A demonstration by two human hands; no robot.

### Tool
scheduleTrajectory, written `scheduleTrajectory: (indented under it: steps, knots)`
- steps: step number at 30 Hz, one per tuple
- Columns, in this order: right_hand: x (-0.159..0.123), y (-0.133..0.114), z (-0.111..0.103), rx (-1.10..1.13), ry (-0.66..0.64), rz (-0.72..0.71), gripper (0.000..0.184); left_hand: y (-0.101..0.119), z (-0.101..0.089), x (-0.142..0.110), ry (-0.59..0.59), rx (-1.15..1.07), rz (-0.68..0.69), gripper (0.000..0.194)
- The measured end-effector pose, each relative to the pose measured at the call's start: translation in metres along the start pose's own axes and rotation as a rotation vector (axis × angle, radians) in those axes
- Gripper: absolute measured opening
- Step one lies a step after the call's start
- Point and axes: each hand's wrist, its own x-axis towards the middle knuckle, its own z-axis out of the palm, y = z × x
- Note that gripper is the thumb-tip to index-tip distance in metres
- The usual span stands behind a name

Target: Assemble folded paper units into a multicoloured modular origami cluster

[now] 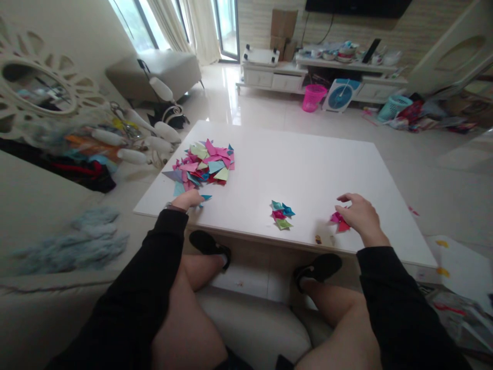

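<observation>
On the white table point(300, 164), my left hand point(188, 199) pinches a blue folded paper piece point(207, 197) whose points show past the fingertips. Just beyond that hand lies a loose heap of folded papers point(216, 167) in pink, green, blue, red and purple. My right hand point(360, 215) is open, its thumb and index finger apart, over pink and red folded papers point(342, 224) at the table's right. Its fingers partly hide them. Between my hands sits a small cluster of folded papers: a teal one point(277, 205), a blue one point(288, 211), a magenta one point(279, 215) and a green one point(284, 224).
The table's near edge runs just above my knees and shoes. A lamp with several white shades point(162, 90) stands beside the left edge. Past the table are a pink basket point(314, 97), a blue fan point(341, 95) and a low white cabinet point(287, 81).
</observation>
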Motion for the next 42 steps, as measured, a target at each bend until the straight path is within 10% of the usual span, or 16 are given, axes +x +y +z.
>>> scheduleTrajectory:
  steps: [6,11,21,42]
  knots:
    - [-0.003,-0.003,-0.001,0.001,0.004,-0.002,0.027,0.012,-0.011,-0.006,-0.036,0.045,-0.036,0.020]
    - [-0.005,-0.021,0.002,0.168,0.027,-0.105,0.020,0.050,-0.012,-0.027,-0.013,-0.401,0.226,0.025]
    - [-0.035,-0.105,0.026,0.672,-0.197,-0.495,0.027,0.155,0.043,-0.072,-0.474,-1.053,0.524,0.027]
    - [-0.045,-0.135,0.043,1.164,-0.358,-0.083,0.042,0.169,0.058,-0.097,-0.474,-1.236,0.525,0.044]
